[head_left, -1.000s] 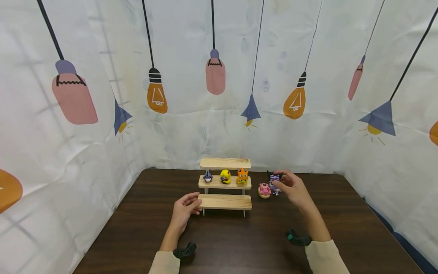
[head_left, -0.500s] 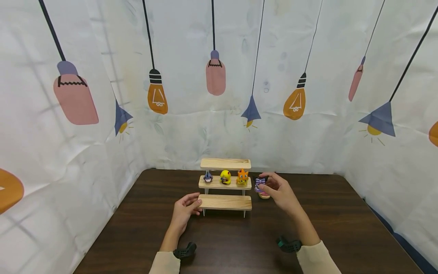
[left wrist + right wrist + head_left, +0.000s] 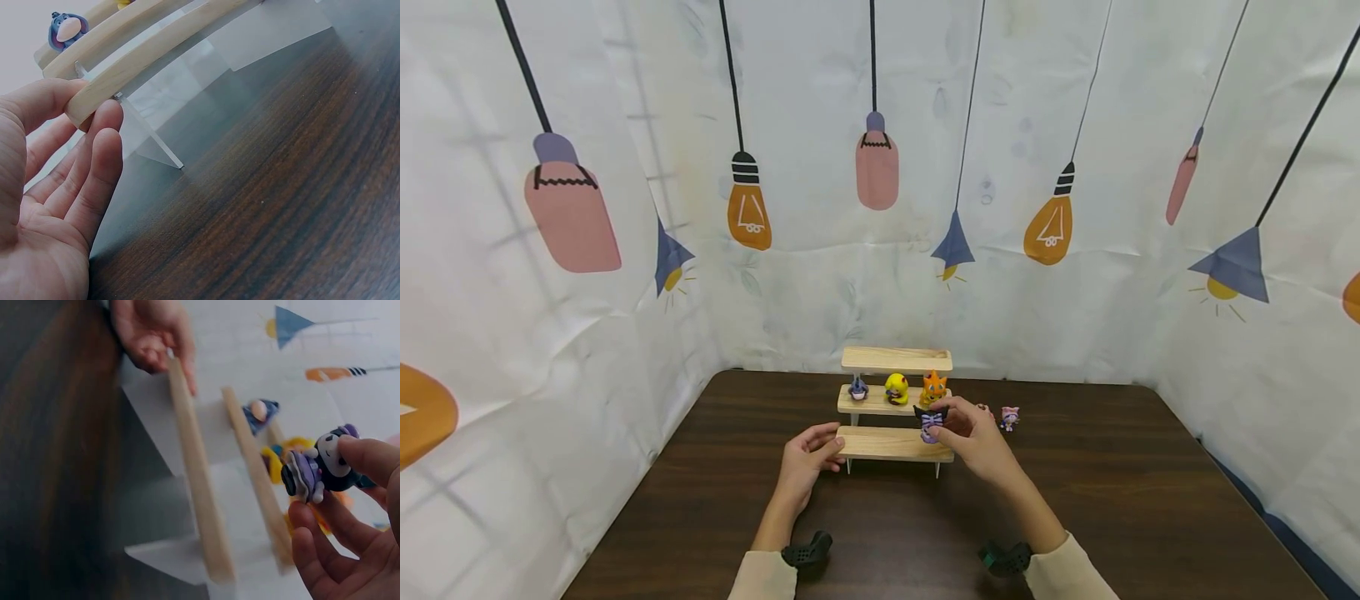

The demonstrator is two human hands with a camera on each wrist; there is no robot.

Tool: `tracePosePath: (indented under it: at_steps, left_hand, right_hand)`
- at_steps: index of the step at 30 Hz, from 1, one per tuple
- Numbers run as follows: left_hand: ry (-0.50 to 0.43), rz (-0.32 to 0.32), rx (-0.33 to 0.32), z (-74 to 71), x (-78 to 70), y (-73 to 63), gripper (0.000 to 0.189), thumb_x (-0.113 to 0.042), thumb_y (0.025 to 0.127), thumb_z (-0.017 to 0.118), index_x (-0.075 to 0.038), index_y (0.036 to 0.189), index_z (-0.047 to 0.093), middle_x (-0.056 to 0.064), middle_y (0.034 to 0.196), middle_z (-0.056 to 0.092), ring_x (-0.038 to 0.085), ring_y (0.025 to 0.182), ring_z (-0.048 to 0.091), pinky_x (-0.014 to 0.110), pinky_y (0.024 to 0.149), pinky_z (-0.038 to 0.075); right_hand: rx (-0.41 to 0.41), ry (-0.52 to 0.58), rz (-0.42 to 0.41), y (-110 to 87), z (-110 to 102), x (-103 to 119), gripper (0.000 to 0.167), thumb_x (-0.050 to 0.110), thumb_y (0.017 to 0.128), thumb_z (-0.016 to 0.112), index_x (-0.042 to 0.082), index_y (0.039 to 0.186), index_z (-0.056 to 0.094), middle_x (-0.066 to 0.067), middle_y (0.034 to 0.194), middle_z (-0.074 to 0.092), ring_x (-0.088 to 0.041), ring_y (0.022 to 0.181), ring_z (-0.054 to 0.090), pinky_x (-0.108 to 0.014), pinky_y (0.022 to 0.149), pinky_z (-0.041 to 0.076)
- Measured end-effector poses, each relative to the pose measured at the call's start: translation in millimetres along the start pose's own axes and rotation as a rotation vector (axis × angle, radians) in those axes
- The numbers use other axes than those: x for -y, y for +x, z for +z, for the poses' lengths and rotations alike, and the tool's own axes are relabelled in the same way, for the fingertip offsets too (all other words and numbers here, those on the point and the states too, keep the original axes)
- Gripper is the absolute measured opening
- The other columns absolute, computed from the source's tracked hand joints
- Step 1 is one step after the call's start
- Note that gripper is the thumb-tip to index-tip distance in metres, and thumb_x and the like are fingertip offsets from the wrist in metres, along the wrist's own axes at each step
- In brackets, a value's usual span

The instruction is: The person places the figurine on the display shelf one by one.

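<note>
A three-step wooden display stand (image 3: 883,445) with clear supports stands on the table. My left hand (image 3: 805,465) pinches the left end of its lowest shelf, thumb above and fingers beneath in the left wrist view. Over that shelf's right end, my right hand (image 3: 976,440) holds a small black-and-purple figurine (image 3: 306,472) with a white face between thumb and fingers. In the right wrist view it appears apart from the boards. The middle shelf bears a blue donkey figurine (image 3: 857,388), a yellow figurine (image 3: 897,389) and an orange figurine (image 3: 934,387), partly behind the right hand.
Right of the stand, a small pink-and-purple figurine (image 3: 1010,418) stands on the dark wooden table (image 3: 1120,500). A pink figurine (image 3: 986,410) beside it is mostly hidden by my right hand. A lamp-patterned curtain (image 3: 820,292) hangs behind the table.
My right hand has carried the black-and-purple figurine leftward from beside the pink figurines to the lowest shelf's right end. The left hand has kept its grip on the shelf.
</note>
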State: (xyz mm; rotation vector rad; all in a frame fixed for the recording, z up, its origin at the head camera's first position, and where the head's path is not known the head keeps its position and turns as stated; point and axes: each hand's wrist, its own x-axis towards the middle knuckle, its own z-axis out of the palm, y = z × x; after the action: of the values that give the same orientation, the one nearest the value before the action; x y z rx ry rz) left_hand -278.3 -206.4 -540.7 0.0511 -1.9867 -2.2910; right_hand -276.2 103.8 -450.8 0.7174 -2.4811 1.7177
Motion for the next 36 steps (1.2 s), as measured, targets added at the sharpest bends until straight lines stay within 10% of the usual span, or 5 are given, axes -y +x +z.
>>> tracePosePath:
  at_steps: [14,36]
  left_hand:
    - [-0.001,-0.001,-0.005,2.1,-0.4,0.1,0.039,-0.008,0.092,0.075,0.003,0.129,0.066,0.026,0.113,0.071,0.017,0.07,0.072,0.028,0.062,0.061]
    - [0.004,0.004,-0.008,1.9,-0.8,-0.1,0.039,-0.009,0.093,0.075,0.004,0.128,0.065,0.01,0.101,0.074,0.017,0.069,0.072,0.028,0.062,0.061]
  right_hand:
    - [-0.005,-0.013,0.008,8.6,50,-6,0.031,0.021,0.093,0.077,0.017,0.121,0.066,-0.008,0.097,0.072,-0.018,0.089,0.066,-0.023,0.078,0.055]
    - [-0.072,-0.048,0.036,31.7,91,-6,0.028,0.021,0.094,0.076,0.014,0.12,0.067,-0.011,0.107,0.074,-0.015,0.085,0.067,-0.024,0.073,0.055]
